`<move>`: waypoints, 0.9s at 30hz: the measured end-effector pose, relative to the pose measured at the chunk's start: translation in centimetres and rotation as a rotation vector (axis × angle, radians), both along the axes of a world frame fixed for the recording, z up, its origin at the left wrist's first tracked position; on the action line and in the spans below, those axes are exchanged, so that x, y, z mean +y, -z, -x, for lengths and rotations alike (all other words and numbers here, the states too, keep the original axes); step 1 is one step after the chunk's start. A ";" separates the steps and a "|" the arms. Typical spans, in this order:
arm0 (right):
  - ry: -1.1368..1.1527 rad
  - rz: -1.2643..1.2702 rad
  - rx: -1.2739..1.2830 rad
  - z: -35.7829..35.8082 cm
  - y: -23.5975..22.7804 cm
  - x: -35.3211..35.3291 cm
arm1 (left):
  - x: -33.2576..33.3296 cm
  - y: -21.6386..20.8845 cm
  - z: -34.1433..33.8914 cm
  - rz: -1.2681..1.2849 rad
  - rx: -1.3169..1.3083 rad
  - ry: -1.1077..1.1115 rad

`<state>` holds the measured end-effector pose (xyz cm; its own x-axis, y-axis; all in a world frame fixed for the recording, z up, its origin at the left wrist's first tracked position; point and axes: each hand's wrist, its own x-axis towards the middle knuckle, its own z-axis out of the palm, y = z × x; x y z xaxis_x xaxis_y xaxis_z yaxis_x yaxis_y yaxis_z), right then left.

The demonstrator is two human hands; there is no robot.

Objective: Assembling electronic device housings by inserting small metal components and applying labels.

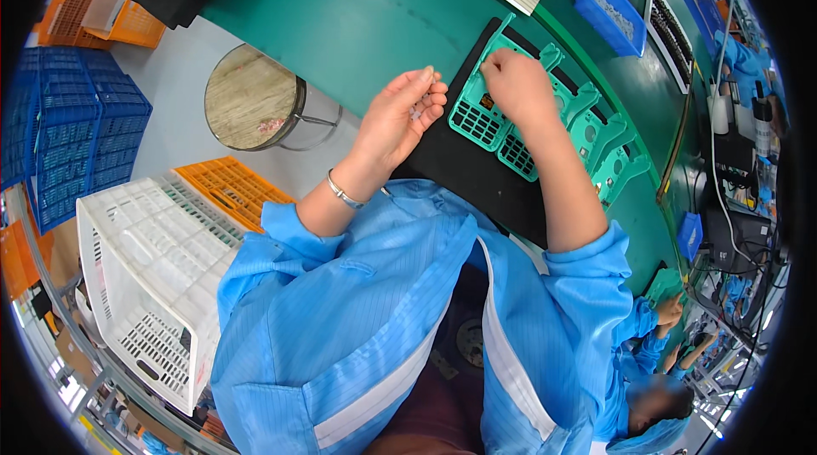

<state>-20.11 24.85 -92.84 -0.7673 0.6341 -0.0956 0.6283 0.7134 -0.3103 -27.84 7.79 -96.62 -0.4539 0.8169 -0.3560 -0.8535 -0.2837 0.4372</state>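
Several green plastic telephone housings [474, 119] with square keypad openings and raised cradle ends lie in a row on a black mat [455, 167]. My right hand [519, 87] is over the nearest housing on the left, its fingers pinched together at the upper part. What those fingertips hold, if anything, is hidden. Just left of that housing, my left hand [402, 113] is raised with its palm turned up and its fingers curled toward the thumb. Something in that pinch is too small to make out.
A blue bin [610, 14] of small parts and a dark tray [669, 36] stand at the far right of the green table [340, 29]. Left are a round stool [254, 97], a white crate [157, 242] and blue crates [77, 127]. Co-workers sit to the right.
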 end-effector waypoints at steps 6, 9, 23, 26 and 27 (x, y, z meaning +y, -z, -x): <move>-0.158 -0.042 0.367 -3.2 0.9 -1.9 | -0.1 0.2 0.1 0.005 -0.029 -0.001; -0.213 -0.153 0.368 -3.3 1.1 -2.5 | 0.1 0.3 0.1 -0.010 -0.008 0.002; -0.122 0.059 0.636 -11.0 -2.8 -4.5 | 10.9 -6.8 0.8 -0.098 0.106 0.144; 0.068 0.032 0.666 -17.4 -3.8 -4.4 | 17.2 -8.7 0.4 -0.167 0.266 0.166; 0.172 0.075 0.698 -19.4 -3.9 -4.2 | 19.6 -8.1 0.6 -0.208 0.293 0.165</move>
<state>-0.74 20.61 -88.96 -0.5554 0.7622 0.3325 0.3673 0.5836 -0.7243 -28.46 27.39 -88.50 -0.3683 0.9284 -0.0496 -0.7426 -0.2616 0.6165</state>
